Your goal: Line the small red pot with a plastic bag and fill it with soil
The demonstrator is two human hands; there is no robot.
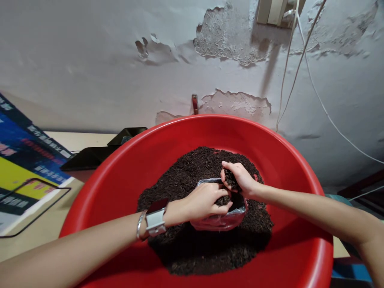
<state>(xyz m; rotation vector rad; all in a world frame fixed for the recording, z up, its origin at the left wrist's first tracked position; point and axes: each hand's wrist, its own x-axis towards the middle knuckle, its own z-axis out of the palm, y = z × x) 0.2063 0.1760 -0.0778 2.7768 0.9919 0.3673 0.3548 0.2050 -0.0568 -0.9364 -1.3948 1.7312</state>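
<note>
Dark, dry shreds that look like loose tea leaves [192, 168] lie heaped in a big red plastic basin [120, 192]. A clear plastic bag [216, 223] stands upright in the heap with its mouth open. My right hand [241, 180] is cupped around a handful of the tea above the bag's far right rim. My left hand [208, 199] reaches over the near left rim, its fingers curled, with tea showing between thumb and fingers. Its palm is hidden. The bag's inside is mostly covered by both hands.
The basin stands on a pale tabletop [45, 218] against a wall with peeling paint [90, 72]. At left are a printed poster board [27, 160], a black wire frame [39, 219] and black trays [90, 158]. White cables [315, 88] hang at right from a wall box [277, 12].
</note>
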